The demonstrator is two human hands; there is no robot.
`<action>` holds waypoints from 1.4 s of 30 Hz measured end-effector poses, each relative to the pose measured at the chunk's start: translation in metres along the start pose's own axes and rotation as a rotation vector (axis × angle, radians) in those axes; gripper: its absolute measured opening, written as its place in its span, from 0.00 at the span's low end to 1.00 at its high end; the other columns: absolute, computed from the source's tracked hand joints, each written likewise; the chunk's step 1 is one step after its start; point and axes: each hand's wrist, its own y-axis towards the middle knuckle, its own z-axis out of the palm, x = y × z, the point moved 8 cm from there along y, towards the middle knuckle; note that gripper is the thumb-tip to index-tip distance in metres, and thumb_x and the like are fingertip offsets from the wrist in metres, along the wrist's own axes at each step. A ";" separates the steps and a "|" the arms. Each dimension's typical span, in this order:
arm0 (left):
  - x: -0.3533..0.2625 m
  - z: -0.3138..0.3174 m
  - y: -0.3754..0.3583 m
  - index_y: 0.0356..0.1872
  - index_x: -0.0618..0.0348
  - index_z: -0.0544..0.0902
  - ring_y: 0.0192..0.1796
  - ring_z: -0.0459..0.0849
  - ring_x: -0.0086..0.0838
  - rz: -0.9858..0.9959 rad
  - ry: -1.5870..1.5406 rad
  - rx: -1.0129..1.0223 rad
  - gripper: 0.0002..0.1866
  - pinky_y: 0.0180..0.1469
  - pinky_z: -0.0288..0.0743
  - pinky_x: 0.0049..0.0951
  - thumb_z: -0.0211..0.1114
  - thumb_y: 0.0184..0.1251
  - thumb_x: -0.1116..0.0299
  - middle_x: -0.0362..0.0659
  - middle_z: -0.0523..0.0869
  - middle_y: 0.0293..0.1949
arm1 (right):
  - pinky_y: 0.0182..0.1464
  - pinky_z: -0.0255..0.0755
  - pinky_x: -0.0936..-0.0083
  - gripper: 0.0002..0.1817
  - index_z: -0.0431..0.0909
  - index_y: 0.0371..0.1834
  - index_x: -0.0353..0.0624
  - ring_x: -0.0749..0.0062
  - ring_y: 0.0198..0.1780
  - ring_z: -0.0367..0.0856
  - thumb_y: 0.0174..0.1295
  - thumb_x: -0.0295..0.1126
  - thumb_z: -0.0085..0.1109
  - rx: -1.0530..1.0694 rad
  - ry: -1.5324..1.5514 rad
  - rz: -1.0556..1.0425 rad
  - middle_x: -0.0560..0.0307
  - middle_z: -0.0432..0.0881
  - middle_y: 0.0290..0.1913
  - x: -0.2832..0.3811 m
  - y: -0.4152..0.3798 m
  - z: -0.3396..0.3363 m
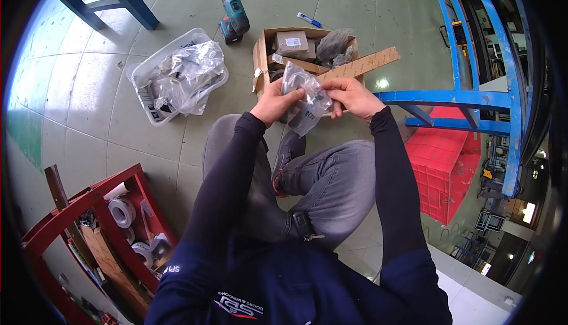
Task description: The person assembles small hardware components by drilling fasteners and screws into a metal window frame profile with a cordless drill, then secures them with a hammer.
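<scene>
A clear plastic bag (305, 121) with dark printing is held up in front of my knees; small dark contents show faintly through it. My left hand (277, 101) grips the bag's left side, thumb pressed on the plastic. On the other side, the fingers of my right hand (350, 96) are pinched at the bag's right edge. Just beyond my hands stands an open cardboard box (260, 58). It contains a smaller brown carton (291, 43) and grey plastic wrapping (335, 45). A long cardboard strip (370, 63) lies across the box's right side.
A white plastic tub (220, 83) of clear bags sits at the left. Behind it are a cordless drill (234, 12) and a blue marker (309, 20) on the floor. Blue metal frames (449, 97) and a red crate (435, 174) flank the right; a red tool rack (139, 186) stands lower left.
</scene>
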 end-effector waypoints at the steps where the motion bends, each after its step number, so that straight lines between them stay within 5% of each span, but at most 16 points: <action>1: -0.001 -0.001 0.001 0.55 0.64 0.78 0.41 0.85 0.21 0.027 -0.022 -0.022 0.16 0.46 0.80 0.26 0.67 0.72 0.67 0.40 0.87 0.42 | 0.38 0.79 0.80 0.20 0.80 0.61 0.37 0.79 0.29 0.80 0.67 0.22 0.47 -0.048 0.052 0.012 0.56 0.84 0.39 -0.002 0.002 -0.004; 7: -0.001 0.007 -0.004 0.57 0.65 0.76 0.43 0.85 0.22 0.030 0.069 0.028 0.19 0.46 0.80 0.27 0.67 0.72 0.68 0.41 0.87 0.43 | 0.30 0.74 0.84 0.14 0.81 0.56 0.34 0.85 0.29 0.78 0.70 0.24 0.53 -0.011 -0.295 0.027 0.61 0.83 0.32 -0.007 0.009 0.000; 13: -0.001 0.000 -0.004 0.57 0.66 0.76 0.43 0.84 0.22 0.066 0.223 -0.029 0.18 0.46 0.80 0.27 0.66 0.72 0.68 0.42 0.86 0.43 | 0.41 0.76 0.82 0.24 0.77 0.65 0.37 0.82 0.37 0.79 0.65 0.27 0.64 0.085 -0.313 0.027 0.58 0.84 0.44 -0.008 0.004 0.010; 17: 0.010 -0.007 0.001 0.57 0.65 0.77 0.42 0.83 0.22 0.052 0.164 -0.058 0.18 0.45 0.79 0.27 0.66 0.73 0.66 0.41 0.86 0.43 | 0.52 0.75 0.79 0.23 0.76 0.61 0.35 0.79 0.44 0.79 0.65 0.30 0.68 0.081 -0.555 -0.133 0.61 0.83 0.45 0.013 0.005 0.023; 24: -0.005 0.009 -0.008 0.67 0.56 0.72 0.47 0.83 0.21 -0.096 -0.152 0.035 0.30 0.44 0.80 0.26 0.72 0.68 0.60 0.40 0.85 0.49 | 0.40 0.74 0.83 0.15 0.77 0.47 0.38 0.86 0.38 0.78 0.65 0.34 0.70 -0.252 -0.009 -0.233 0.64 0.81 0.38 0.025 -0.005 -0.009; 28: -0.004 0.022 -0.013 0.71 0.44 0.66 0.52 0.82 0.23 -0.118 -0.113 0.180 0.37 0.45 0.80 0.28 0.76 0.64 0.62 0.36 0.81 0.54 | 0.45 0.74 0.84 0.12 0.77 0.46 0.43 0.85 0.40 0.79 0.67 0.33 0.69 -0.343 0.224 -0.405 0.67 0.81 0.39 0.026 -0.009 -0.027; 35: -0.006 0.029 -0.018 0.70 0.47 0.65 0.52 0.83 0.24 -0.118 -0.235 0.147 0.33 0.41 0.85 0.29 0.69 0.68 0.72 0.38 0.80 0.55 | 0.51 0.77 0.77 0.12 0.79 0.48 0.43 0.82 0.47 0.80 0.75 0.40 0.58 -0.253 0.438 -0.332 0.64 0.82 0.44 0.011 -0.011 -0.031; 42: 0.003 0.010 -0.008 0.66 0.54 0.70 0.46 0.84 0.21 -0.050 -0.054 0.067 0.27 0.40 0.82 0.25 0.66 0.67 0.76 0.37 0.83 0.47 | 0.56 0.79 0.73 0.14 0.79 0.56 0.37 0.78 0.50 0.82 0.72 0.29 0.52 -0.158 0.238 -0.149 0.59 0.83 0.51 0.005 -0.013 -0.023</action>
